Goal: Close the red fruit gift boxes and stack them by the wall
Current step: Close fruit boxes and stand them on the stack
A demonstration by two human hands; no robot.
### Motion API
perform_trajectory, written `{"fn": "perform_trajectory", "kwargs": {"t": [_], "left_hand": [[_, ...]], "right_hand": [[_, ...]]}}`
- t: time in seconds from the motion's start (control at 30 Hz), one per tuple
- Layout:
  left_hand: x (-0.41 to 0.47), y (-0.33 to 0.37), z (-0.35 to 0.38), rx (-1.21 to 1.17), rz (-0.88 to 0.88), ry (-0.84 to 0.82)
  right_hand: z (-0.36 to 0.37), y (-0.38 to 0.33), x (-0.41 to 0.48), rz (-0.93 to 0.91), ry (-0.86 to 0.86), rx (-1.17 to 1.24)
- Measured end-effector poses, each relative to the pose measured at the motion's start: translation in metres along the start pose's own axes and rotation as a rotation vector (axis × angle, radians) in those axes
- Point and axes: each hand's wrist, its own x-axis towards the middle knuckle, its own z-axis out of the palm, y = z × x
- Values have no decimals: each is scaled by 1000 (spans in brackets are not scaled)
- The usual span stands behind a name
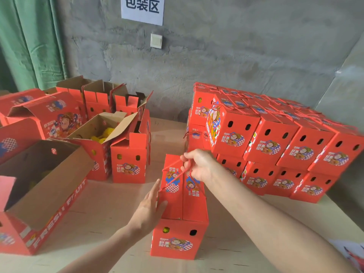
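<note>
Closed red cardboard gift box (178, 241) is standing on the pale wooden bench (110, 209), near the stack of closed red boxes (275, 144) by the grey concrete wall (236, 56) | right hand (199, 166) fingers are pinching the red twisted rope handle (173, 178) (rope taut) | left hand (149, 207) is pressing the box's left side, fingers straight and together.

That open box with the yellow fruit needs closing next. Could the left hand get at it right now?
Probably yes: the left hand holds nothing, only touching the closed box, and bare table lies between it and the open box front.
</note>
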Motion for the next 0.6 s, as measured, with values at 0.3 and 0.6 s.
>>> {"fn": "perform_trajectory", "kwargs": {"t": [0.3,0.6], "left_hand": [[-10,20,-24,91,234,-27],[48,90,-80,172,411,-92]], "right_hand": [[31,-63,-21,-225,-13,-201],[36,-168,-42,-573,10,-282]]}}
